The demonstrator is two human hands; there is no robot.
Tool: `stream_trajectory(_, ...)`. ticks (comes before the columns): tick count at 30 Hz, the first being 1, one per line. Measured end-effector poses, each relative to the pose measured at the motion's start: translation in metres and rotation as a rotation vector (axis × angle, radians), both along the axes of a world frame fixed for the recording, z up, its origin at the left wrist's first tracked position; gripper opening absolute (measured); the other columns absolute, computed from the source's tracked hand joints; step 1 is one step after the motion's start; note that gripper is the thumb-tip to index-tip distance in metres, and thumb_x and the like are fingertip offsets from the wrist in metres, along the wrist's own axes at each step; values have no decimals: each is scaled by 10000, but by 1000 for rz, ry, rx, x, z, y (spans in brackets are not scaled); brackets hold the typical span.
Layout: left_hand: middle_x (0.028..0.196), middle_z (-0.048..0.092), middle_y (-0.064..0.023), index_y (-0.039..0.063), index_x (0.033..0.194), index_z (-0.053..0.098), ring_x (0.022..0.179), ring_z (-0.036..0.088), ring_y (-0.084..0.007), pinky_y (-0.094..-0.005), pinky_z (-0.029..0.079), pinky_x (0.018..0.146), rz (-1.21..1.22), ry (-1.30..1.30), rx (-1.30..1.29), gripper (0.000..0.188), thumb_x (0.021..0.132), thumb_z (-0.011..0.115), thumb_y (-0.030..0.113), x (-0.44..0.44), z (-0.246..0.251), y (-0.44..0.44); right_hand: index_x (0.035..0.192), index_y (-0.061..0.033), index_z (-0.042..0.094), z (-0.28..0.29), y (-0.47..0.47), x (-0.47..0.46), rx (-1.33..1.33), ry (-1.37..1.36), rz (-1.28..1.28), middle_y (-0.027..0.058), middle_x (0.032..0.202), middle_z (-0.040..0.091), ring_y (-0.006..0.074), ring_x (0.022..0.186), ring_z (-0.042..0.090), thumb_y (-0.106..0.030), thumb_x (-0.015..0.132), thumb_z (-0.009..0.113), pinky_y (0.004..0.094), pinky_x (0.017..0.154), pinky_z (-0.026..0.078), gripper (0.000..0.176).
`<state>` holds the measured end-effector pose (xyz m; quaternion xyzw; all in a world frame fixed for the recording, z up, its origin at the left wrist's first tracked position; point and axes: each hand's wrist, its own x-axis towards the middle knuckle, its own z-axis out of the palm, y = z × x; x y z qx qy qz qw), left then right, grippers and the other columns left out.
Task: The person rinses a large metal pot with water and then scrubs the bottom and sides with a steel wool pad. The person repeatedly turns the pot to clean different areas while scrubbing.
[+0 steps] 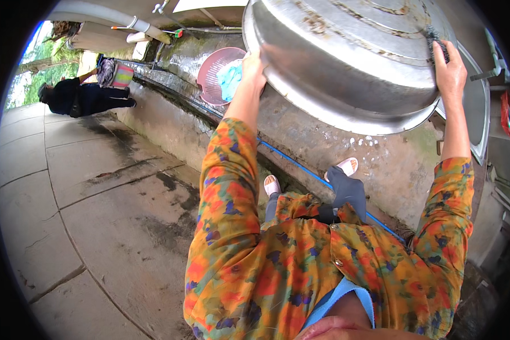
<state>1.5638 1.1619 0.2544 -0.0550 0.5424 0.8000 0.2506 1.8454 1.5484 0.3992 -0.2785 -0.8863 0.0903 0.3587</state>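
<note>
A large round metal basin (357,80) is tilted up before me, its stained underside facing me. My left hand (253,70) grips its rim on the left side; some of the fingers are hidden behind the metal. On the right, my right hand (449,70) holds a grey wire scouring pad (434,40) against the basin's bottom. Brown marks follow the ringed ridges there. Below the basin's lower rim lies wet concrete ground with whitish spots.
A pink plastic colander-like basket (210,76) holding a light-blue cloth (230,80) lies left of the basin. A blue hose (295,159) runs along a gutter by my feet. At far left a person in dark clothes (85,97) stands on the paving. A metal sink (478,110) is at right.
</note>
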Motion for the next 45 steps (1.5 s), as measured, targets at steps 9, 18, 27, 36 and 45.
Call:
stream_trajectory(9, 1327, 589, -100, 62, 1341, 529, 1244, 569, -245, -433, 442, 1119, 126, -162, 320, 357, 1101, 452, 314, 129, -16, -23, 1157, -146, 713, 0, -12, -14, 101, 18, -157, 145, 1148, 728, 392, 1084, 676, -475, 951, 617, 462, 900, 531, 400)
stream_trajectory(18, 1483, 469, -189, 115, 1319, 552, 1366, 479, -370, -577, 446, 1134, 222, -296, 428, 473, 1046, 507, 498, 138, 14, -18, 997, -55, 724, 27, -144, -49, -57, 412, -149, 179, 942, 697, 333, 940, 685, -317, 964, 631, 437, 828, 542, 281)
stream_trajectory(27, 1513, 486, -146, 122, 1337, 596, 1389, 458, -366, -612, 367, 1163, 102, -212, 325, 562, 1061, 379, 560, 123, 1, -27, 834, -112, 693, -7, -134, -45, 106, 604, -139, 52, 812, 646, 236, 803, 593, -240, 853, 760, 394, 747, 376, 145)
stream_trajectory(36, 1491, 500, -154, 112, 1385, 549, 1370, 471, -358, -598, 369, 1162, 72, -274, 304, 534, 1008, 495, 486, 108, -11, -32, 895, -48, 704, -6, -122, -38, -110, 743, -145, 129, 866, 649, 330, 821, 629, -227, 905, 739, 428, 725, 455, 183)
stream_trajectory(45, 1463, 531, -160, 83, 1272, 603, 1365, 483, -364, -593, 382, 1163, 111, -230, 251, 476, 1024, 458, 462, 118, 3, -31, 894, -45, 652, -26, -87, -54, -307, 990, -265, 155, 885, 653, 369, 826, 634, -260, 945, 684, 483, 729, 444, 224)
